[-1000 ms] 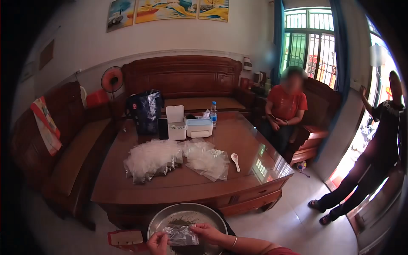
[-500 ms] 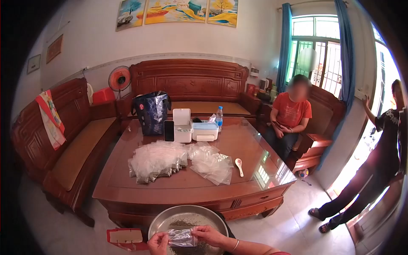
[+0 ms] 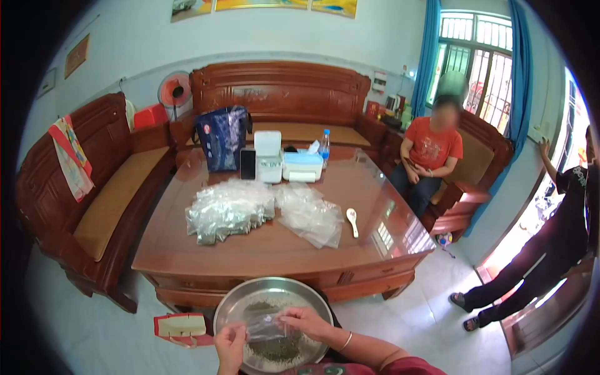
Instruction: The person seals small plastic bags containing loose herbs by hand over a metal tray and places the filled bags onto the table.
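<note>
Both hands pinch a small clear plastic bag (image 3: 265, 327) and stretch it out flat over a round metal pan (image 3: 226, 300). My left hand (image 3: 230, 342) is closed on the bag's left edge. At its right edge, my right hand (image 3: 304, 324) grips it between thumb and fingers, with a bangle on that wrist. Dark green, leaf-like crumbs (image 3: 278, 350) are scattered on the bottom of the pan, partly seen through the bag. The bag looks empty.
On the wooden table (image 3: 281, 259) lie a heap of filled bags (image 3: 228, 212), flat clear bags (image 3: 312, 215) and a white spoon (image 3: 352, 223). A red paper bag (image 3: 181, 326) stands left of the pan. One person (image 3: 431, 147) sits at right; another (image 3: 550, 231) stands by the doorway.
The view has tipped downward, so more of the pan shows. Both hands still hold the clear bag, which now sits a little higher in view.
</note>
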`<state>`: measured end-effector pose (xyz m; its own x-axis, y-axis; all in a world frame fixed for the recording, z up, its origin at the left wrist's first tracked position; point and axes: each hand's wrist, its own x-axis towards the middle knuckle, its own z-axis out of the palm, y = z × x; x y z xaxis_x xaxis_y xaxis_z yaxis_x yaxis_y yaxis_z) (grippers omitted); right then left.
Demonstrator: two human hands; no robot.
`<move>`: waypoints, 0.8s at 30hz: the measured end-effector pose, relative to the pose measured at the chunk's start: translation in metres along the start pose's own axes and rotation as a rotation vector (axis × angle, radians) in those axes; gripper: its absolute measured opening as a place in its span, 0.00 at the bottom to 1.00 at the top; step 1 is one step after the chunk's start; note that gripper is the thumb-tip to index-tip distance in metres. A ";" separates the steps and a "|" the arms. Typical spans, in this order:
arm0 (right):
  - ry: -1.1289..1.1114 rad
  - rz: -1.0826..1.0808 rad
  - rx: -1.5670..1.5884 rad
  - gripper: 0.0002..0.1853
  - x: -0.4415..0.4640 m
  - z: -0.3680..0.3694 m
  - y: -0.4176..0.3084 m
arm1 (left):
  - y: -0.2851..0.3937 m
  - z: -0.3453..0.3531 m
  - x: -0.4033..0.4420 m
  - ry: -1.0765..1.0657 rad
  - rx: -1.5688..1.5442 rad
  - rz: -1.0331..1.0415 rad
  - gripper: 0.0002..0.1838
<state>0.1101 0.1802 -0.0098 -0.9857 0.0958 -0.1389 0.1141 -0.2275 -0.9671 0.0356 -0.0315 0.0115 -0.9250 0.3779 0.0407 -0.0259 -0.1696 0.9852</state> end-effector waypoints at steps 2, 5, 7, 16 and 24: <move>-0.043 0.018 -0.007 0.07 0.001 -0.005 0.007 | 0.003 0.002 0.000 0.006 0.003 -0.041 0.05; -0.064 -0.125 -0.162 0.07 0.002 -0.003 0.004 | -0.005 -0.003 0.003 0.040 0.225 0.121 0.05; 0.009 -0.210 -0.256 0.07 -0.001 0.005 -0.009 | 0.009 0.003 0.004 -0.060 0.352 0.242 0.05; -0.055 -0.416 -0.301 0.06 0.002 0.004 -0.016 | 0.015 0.018 0.011 -0.267 0.388 0.324 0.09; 0.560 -0.100 0.323 0.07 0.049 -0.067 -0.055 | -0.011 -0.029 0.028 0.102 0.255 0.118 0.12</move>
<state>0.0643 0.2627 0.0219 -0.7661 0.6018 -0.2258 -0.1039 -0.4626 -0.8805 -0.0008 -0.0451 -0.0034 -0.9496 0.2736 0.1530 0.1680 0.0321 0.9853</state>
